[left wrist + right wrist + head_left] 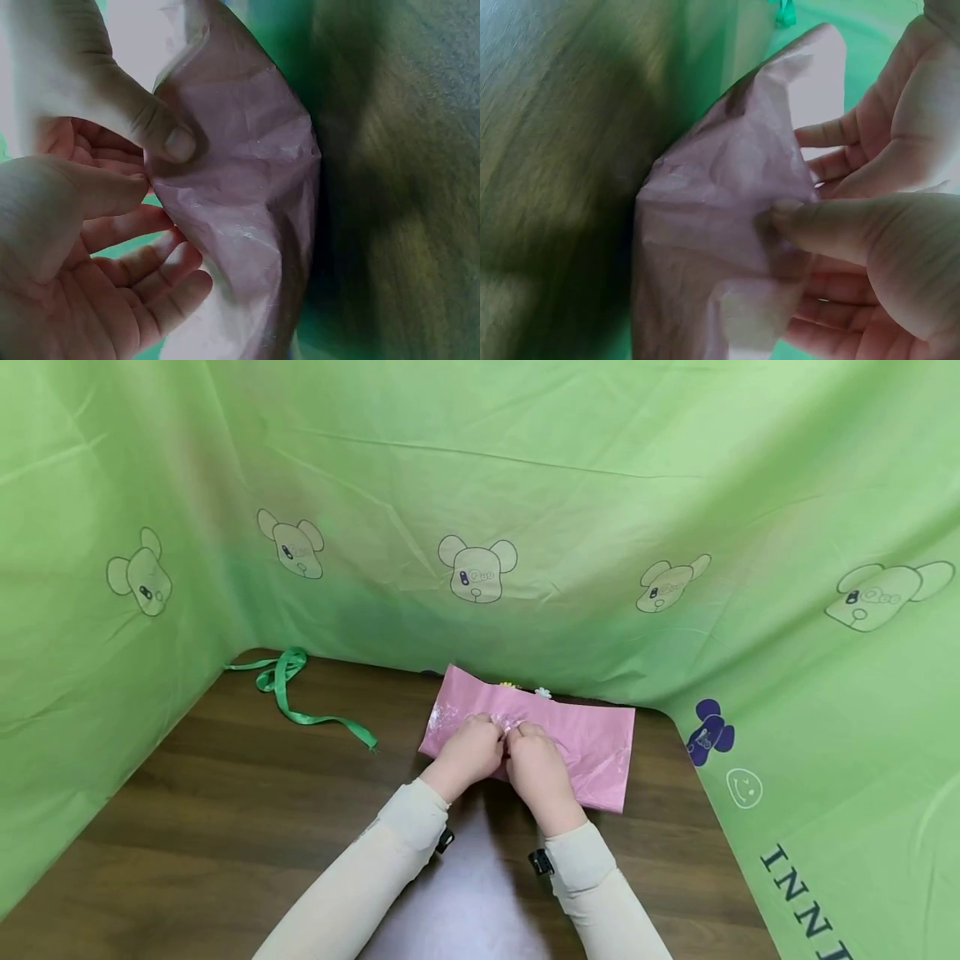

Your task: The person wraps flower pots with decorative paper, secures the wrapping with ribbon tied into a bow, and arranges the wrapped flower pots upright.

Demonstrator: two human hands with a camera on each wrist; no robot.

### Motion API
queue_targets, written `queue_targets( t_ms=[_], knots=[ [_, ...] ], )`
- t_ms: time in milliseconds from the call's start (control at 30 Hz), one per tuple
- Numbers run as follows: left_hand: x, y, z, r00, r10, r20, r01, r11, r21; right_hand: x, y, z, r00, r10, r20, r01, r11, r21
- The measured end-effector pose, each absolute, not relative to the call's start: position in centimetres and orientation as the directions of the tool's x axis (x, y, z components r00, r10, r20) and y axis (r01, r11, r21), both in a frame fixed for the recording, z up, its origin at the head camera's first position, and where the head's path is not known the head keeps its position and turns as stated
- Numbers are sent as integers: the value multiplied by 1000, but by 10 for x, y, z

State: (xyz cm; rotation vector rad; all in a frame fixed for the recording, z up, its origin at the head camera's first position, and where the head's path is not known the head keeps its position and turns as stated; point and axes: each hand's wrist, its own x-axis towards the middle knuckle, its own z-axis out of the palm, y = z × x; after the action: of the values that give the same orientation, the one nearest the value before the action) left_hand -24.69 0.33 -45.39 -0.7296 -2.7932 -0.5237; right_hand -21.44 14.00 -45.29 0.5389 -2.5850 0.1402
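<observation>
The right hand (90, 90) presses its thumb on a creased pink sheet (255, 165), fingers behind the edge, while just beside it the left hand (82, 300), palm showing, holds that edge at its fingertips, near green cloth (281, 30) and a brown table (405, 180).

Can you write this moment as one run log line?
left grip: pinches pink sheet | right grip: pinches same sheet | green ribbon: on table
</observation>
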Motion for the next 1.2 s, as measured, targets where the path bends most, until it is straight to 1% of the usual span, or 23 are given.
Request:
queue_targets(
  t_ms=[200, 300, 367, 467, 500, 567, 633, 667, 733, 800, 867, 933, 1000, 1067, 1200],
  knots=[
    [-249, -4, -453, -871, 417, 258, 490, 769, 410, -215, 143, -453, -801, -345, 489, -406, 913, -21],
    [-251, -14, -452, -875, 384, 295, 481, 757, 442, -210, 146, -453, -823, -323, 468, -384, 922, -39],
    [-251, -25, -450, -884, 319, 340, 454, 757, 469, -207, 148, -453, -840, -294, 456, -358, 932, -59],
    [-250, -45, -446, -902, 158, 401, 373, 752, 543, -205, 152, -453, -855, -263, 446, -345, 932, -111],
    [-250, -52, -445, -914, 98, 394, 330, 745, 580, -206, 153, -453, -857, -258, 446, -350, 927, -136],
    [-248, -65, -444, -940, 1, 341, 235, 725, 647, -207, 155, -453, -857, -255, 449, -368, 911, -184],
    [-246, -78, -444, -970, -46, 238, 139, 697, 704, -209, 157, -454, -855, -242, 459, -378, 897, -230],
    [-246, -83, -444, -986, -45, 162, 91, 672, 735, -210, 157, -454, -856, -226, 464, -373, 892, -253],
    [-247, -91, -446, -1000, -2, 6, 3, 600, 800, -212, 158, -453, -862, -191, 469, -358, 885, -299],
    [-249, -97, -449, -989, 63, -131, -83, 495, 865, -214, 158, -452, -875, -142, 462, -325, 880, -346],
    [-253, -101, -453, -964, 125, -234, -172, 376, 911, -217, 157, -451, -893, -94, 439, -283, 877, -388],
    [-258, -104, -458, -943, 170, -285, -229, 288, 930, -221, 157, -450, -910, -44, 411, -235, 874, -426],
    [-262, -106, -461, -928, 201, -313, -263, 240, 934, -225, 156, -449, -921, -3, 389, -192, 874, -447],
    [-265, -107, -463, -915, 227, -332, -284, 221, 933, -230, 154, -449, -923, 24, 383, -166, 875, -454],
    [-270, -110, -460, -889, 282, -360, -313, 199, 929, -239, 151, -448, -920, 39, 389, -141, 895, -423]
  ],
)
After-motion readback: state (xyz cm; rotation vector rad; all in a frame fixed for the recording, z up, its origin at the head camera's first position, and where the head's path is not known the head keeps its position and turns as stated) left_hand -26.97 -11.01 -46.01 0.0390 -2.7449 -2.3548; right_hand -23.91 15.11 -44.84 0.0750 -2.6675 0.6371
